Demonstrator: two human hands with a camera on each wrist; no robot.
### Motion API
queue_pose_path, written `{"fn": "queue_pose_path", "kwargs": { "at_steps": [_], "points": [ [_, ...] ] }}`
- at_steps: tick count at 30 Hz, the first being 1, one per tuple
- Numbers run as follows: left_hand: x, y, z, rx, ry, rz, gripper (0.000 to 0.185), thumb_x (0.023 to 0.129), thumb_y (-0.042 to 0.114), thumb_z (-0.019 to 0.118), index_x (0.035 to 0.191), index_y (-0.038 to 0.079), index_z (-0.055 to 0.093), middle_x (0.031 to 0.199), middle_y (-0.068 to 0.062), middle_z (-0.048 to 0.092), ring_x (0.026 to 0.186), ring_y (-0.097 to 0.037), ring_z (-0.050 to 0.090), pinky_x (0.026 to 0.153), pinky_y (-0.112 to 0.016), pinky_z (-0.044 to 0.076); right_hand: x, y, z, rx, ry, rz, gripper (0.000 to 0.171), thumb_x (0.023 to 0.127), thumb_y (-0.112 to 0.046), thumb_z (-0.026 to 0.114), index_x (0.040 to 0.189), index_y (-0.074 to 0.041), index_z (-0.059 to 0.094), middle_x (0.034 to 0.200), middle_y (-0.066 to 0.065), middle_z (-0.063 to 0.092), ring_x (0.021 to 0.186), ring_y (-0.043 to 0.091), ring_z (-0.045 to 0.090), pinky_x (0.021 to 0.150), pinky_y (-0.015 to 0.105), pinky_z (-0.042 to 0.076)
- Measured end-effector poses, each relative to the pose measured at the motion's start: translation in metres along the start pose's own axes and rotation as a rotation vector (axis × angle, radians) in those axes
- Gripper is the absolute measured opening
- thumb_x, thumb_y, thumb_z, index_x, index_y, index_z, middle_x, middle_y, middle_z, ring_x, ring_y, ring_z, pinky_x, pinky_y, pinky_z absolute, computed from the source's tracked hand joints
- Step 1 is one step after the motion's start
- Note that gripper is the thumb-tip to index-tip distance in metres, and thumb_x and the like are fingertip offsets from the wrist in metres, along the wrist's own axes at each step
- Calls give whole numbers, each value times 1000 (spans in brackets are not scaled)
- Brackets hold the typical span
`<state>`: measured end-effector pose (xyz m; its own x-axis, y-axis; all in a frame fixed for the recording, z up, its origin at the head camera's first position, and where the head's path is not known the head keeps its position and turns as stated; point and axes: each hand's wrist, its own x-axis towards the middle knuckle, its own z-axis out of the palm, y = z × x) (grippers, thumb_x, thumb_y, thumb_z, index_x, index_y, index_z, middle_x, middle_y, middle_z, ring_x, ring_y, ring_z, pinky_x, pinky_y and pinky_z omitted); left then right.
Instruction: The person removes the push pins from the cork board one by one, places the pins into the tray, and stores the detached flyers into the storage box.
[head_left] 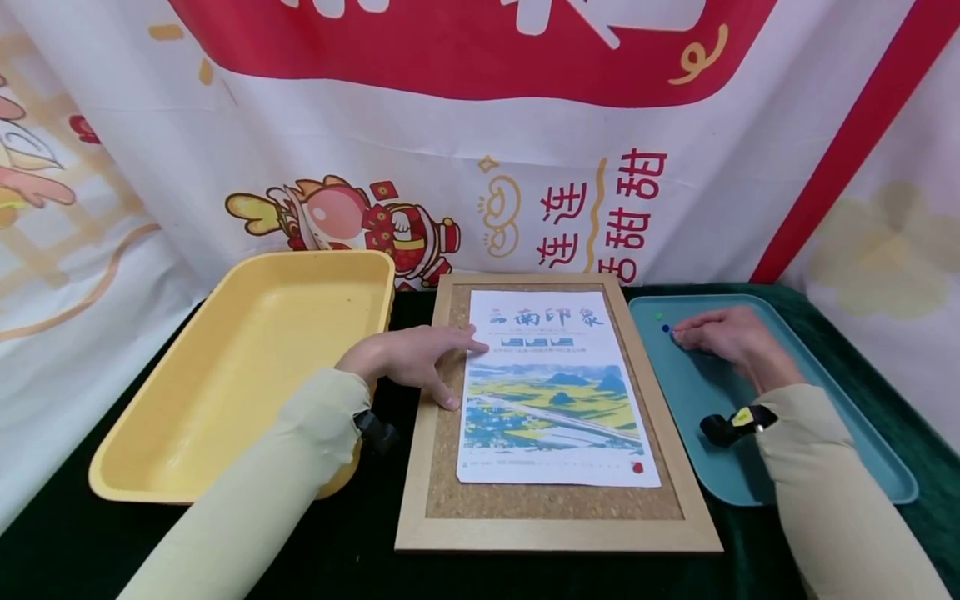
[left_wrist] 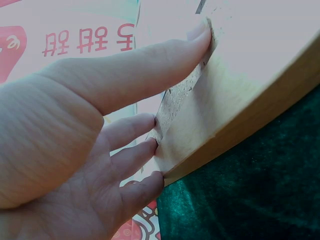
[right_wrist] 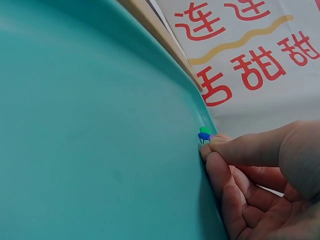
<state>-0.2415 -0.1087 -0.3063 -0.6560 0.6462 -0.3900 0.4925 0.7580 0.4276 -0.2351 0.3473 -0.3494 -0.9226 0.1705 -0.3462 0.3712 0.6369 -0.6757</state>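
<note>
My left hand (head_left: 412, 354) rests on the left side of a wood-framed cork board (head_left: 558, 533), its fingers spread. Fingertips reach the upper left edge of a printed landscape poster (head_left: 551, 417), while the thumb touches the board lower down. Over the teal tray (head_left: 697, 425) on the right, my right hand (head_left: 731, 337) has thumb and index finger together. In the right wrist view a bit of a purple thumbtack (right_wrist: 213, 136) shows at those fingertips. Close beside them are a blue thumbtack (right_wrist: 204, 136) and a green thumbtack (right_wrist: 204, 130).
A deep yellow bin (head_left: 247, 375) stands to the left of the board. Dark green cloth (head_left: 555, 575) covers the table. A white and red printed curtain (head_left: 450, 133) hangs directly behind. Near the poster's lower right corner is a round red spot (head_left: 638, 467).
</note>
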Motion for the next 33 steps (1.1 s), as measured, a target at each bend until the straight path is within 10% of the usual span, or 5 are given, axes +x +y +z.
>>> {"fn": "queue_pose_path", "kwargs": {
  "at_steps": [33],
  "points": [
    [-1,1,0,-16,-3,-15,86,92,30,85,165,27,41,181,-5,12,169,-31,7,135,-57,15,-3,-3,-1,13,-26,-1,52,110,-30,55,154,-1,53,158,28,48,132,39,49,113,55,46]
  ]
}}
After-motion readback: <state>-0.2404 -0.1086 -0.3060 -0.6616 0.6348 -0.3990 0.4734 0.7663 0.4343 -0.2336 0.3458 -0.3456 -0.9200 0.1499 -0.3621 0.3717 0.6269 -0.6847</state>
